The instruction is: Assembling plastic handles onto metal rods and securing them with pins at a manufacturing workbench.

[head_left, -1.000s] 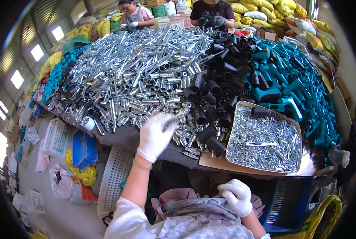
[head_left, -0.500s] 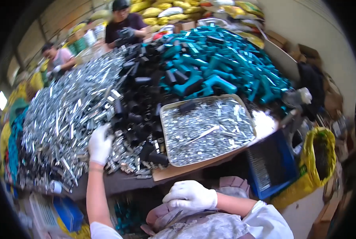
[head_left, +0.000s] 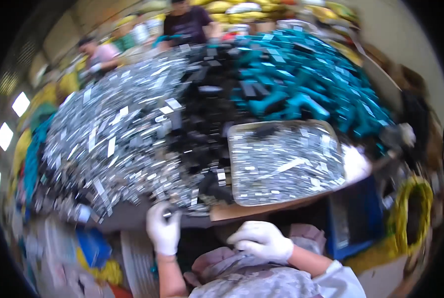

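Blur smears the whole view, so small details are hard to read. At the left side of the worktable (head_left: 132,218) a large heap of shiny metal tubes (head_left: 117,134) spreads from the far edge down to the near edge, where loose pieces spill thinly. The left hand (head_left: 163,229), in a white glove, sits at that near edge, its fingers curled around a small dark and silver piece (head_left: 171,213) at the foot of the heap; the grip looks narrow and closed on it, though the blur hides exactly how the fingers lie. Just right of the heap, a band of black tubes (head_left: 207,124) runs from the far side toward the near edge. Beside it, toward the near right corner, a shallow metal tray (head_left: 242,198) full of small silver parts (head_left: 286,161) rests on a sheet of brown cardboard (head_left: 261,209). Below the tray, off the table and close to the body, the right hand (head_left: 259,240), also gloved in white, lies loosely curled over grey cloth (head_left: 242,270); whether it holds anything I cannot tell. Behind the tray, a pile of teal plastic pieces (head_left: 306,84) fills the far right corner. At the far edge two other people (head_left: 187,22) stand working.
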{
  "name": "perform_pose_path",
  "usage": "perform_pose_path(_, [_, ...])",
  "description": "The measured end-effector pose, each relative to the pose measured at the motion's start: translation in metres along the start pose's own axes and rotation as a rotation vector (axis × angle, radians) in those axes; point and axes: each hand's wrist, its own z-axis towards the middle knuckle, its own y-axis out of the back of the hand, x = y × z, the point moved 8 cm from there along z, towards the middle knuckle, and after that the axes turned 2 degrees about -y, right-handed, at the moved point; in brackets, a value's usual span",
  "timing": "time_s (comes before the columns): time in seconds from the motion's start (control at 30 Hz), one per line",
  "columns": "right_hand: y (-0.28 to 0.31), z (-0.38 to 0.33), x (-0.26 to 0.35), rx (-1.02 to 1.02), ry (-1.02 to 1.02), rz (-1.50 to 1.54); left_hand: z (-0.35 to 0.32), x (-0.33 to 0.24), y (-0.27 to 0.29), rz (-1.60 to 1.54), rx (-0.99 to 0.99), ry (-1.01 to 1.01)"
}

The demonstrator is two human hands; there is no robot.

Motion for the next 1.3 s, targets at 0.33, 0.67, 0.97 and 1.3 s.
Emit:
perform_pose_path(0.33, [-0.030, 0.026, 0.021, 0.155, 0.076, 0.001, 0.082, 0.037, 0.030, -0.567, -0.019, 0.158])
perform_pose_path(0.67, [-0.070, 0.050, 0.023, 0.252, 0.111, 0.034, 0.289, 0.107, -0.008, 0.708, 0.400, 0.221])
perform_pose_path(0.97, [-0.081, 0.046, 0.018, 0.274, 0.055, 0.133, 0.294, 0.121, -0.015, 0.863, 0.425, 0.143])
perform_pose_path(1.3, [-0.008, 0.004, 0.037, -0.217, 0.121, -0.358, 0.178, 0.027, 0.037, 0.072, 0.463, 0.029])
